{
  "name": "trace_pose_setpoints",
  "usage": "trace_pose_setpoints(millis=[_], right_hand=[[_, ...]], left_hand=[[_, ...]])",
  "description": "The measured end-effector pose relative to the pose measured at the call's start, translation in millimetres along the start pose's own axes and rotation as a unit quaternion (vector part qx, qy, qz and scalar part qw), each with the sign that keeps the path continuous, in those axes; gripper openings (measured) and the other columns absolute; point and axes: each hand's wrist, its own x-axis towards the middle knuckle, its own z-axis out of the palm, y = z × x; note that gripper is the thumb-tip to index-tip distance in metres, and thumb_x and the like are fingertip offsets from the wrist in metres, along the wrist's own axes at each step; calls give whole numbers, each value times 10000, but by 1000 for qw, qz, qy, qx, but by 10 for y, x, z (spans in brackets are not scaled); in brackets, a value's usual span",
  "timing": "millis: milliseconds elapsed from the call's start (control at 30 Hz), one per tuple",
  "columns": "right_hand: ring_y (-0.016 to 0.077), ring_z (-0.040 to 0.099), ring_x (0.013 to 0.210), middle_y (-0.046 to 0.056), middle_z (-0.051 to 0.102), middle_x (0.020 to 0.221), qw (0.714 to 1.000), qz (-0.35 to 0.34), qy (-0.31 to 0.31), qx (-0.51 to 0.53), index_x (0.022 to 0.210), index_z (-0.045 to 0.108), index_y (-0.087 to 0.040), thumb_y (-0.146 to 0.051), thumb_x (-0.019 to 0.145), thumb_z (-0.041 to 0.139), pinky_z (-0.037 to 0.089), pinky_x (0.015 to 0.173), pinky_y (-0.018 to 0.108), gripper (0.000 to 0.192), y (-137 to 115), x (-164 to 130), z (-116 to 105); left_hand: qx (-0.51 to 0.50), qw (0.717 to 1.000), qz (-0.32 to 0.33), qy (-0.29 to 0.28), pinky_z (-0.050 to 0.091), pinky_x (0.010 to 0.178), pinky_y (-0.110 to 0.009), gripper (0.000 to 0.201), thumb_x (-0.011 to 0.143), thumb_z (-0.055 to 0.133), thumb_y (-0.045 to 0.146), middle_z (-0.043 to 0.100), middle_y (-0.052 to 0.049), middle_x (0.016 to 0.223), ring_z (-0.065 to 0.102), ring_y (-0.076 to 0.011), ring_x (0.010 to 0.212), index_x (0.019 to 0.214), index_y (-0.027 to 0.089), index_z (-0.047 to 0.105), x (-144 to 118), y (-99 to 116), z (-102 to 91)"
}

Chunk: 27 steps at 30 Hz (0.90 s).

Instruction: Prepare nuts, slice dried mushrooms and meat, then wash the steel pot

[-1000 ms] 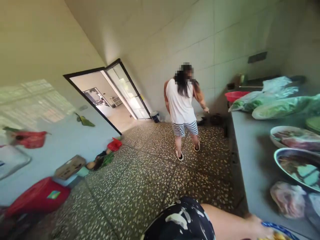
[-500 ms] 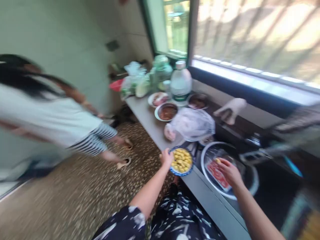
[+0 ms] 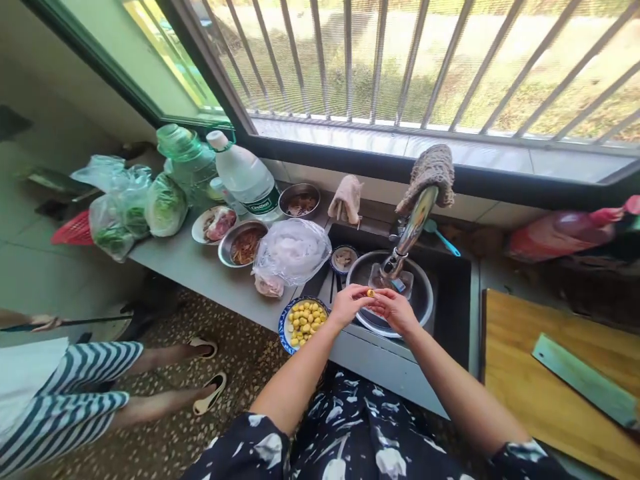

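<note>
Your left hand (image 3: 351,304) and right hand (image 3: 395,311) meet, fingertips pinched nearly together on one small yellow piece (image 3: 370,293), above the round basin (image 3: 431,298) in the sink (image 3: 455,317). Blue-rimmed bowl (image 3: 283,328) of yellow pieces (image 3: 306,323) sits near your left hand.

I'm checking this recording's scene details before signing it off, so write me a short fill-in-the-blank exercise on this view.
1. The piece between the left hand and right hand is ____ in colour.
2. The bowl has a white-and-____ rim.
3. The cutting board lies to the ____ of the sink.

Missing words: yellow; blue; right.
</note>
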Motion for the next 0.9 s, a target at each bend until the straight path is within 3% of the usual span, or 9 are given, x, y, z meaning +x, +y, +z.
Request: trace_pose_setpoints(millis=[100, 167, 267, 333, 600, 900], right_hand=[[145, 601, 633, 33, 655, 710, 992, -37, 18, -117, 803, 637, -172, -418, 631, 629, 477, 589, 265, 300, -107, -59, -30], [144, 592, 620, 30, 658, 702, 972, -89, 44, -212, 801, 651, -181, -426, 656, 595, 464, 572, 255, 290, -185, -94, -35], [144, 590, 644, 20, 663, 709, 936, -148, 54, -314, 780, 668, -203, -402, 672, 576, 451, 581, 241, 244, -274, -129, -37], [135, 581, 599, 8, 653, 652, 923, -150, 46, -351, 774, 674, -211, -394, 677, 571, 440, 552, 233, 231, -308, -136, -39], [109, 530, 443, 7, 612, 522, 951, -52, -39, -302, 701, 653, -177, -446, 627, 616, 379, 392, 200, 281, -402, -147, -72], [85, 504, 416, 4, 608, 528, 959, -36, -69, -272, 720, 625, -149, -424, 646, 601, 351, 378, 182, 286, -453, -235, -33]], left_hand=[[-23, 999, -43, -20, 455, 756, -288, 330, 683, 619, 366, 634, -57, 919, 581, -183, 790, 954, 181, 659, -11, 9, 42], [-43, 996, -74, -34, 468, 722, -299, 371, 695, 605, 373, 638, -55, 919, 585, -183, 754, 1010, 178, 634, -28, 18, 74], [-25, 998, -39, -30, 453, 765, -295, 348, 710, 593, 365, 624, -50, 952, 573, -186, 803, 1014, 198, 632, -53, 41, 97], [11, 1000, 4, -29, 429, 812, -289, 319, 722, 586, 351, 620, -52, 944, 561, -187, 837, 1001, 207, 639, -66, 62, 88], [75, 990, 83, -88, 415, 848, -297, 316, 790, 499, 315, 618, -66, 962, 555, -196, 894, 1065, 200, 603, -151, 163, 9], [-3, 990, 37, -139, 437, 821, -284, 343, 805, 477, 335, 599, -75, 1025, 549, -197, 920, 1089, 177, 588, -200, 185, -12]])
